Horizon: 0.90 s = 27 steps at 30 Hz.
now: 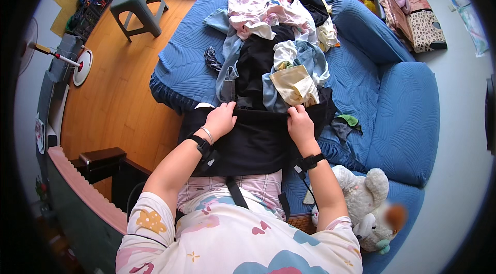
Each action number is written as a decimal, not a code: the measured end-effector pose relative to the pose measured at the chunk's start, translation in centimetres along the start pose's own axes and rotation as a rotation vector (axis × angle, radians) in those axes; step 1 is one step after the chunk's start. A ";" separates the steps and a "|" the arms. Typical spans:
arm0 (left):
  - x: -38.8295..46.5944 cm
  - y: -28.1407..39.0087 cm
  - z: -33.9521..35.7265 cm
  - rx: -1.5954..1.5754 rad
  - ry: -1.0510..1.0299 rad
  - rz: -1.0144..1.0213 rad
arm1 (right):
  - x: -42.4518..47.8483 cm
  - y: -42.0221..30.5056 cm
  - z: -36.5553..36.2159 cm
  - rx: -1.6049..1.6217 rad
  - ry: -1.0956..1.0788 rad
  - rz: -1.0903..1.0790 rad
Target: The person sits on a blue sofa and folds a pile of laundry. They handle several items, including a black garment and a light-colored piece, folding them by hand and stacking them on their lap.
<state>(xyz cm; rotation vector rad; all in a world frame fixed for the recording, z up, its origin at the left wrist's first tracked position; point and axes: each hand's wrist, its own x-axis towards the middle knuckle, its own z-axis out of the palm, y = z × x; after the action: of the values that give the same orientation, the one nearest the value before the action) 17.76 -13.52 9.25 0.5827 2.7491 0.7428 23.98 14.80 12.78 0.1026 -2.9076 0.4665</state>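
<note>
A black garment (252,142) lies spread over my lap and reaches to the sofa's front. My left hand (221,121) pinches its far edge on the left, and my right hand (301,125) grips the same edge further right. The edge between them runs nearly straight. Just beyond it rises a heap of clothes: a cream cloth piece (296,85), light blue denim (312,57), black fabric (254,61) and pale pink garments (252,10). What kind of garment I hold cannot be told.
The heap rests on a blue-covered sofa (186,49). A white plush toy (358,192) lies by my right arm, and a small grey-green cloth (345,128) lies nearer the heap. Left are a grey plastic stool (135,1) and a fan (83,66). An open suitcase (422,22) stands at back right.
</note>
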 end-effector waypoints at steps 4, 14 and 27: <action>0.4 -2.1 0.7 0.058 -0.020 0.036 | 0.8 -0.1 -0.2 -0.128 -0.144 0.052; -1.4 -2.2 -0.9 -0.166 0.190 0.106 | 3.0 0.7 -1.9 0.237 -0.009 0.078; -2.8 -2.0 -2.2 -0.285 0.178 0.117 | 11.7 4.6 0.2 -0.009 -0.171 0.464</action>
<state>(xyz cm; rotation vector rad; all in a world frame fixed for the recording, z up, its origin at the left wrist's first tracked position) 18.90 -17.28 10.37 0.6459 2.7085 1.2442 11.99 18.69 13.53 -0.5721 -3.0939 0.5362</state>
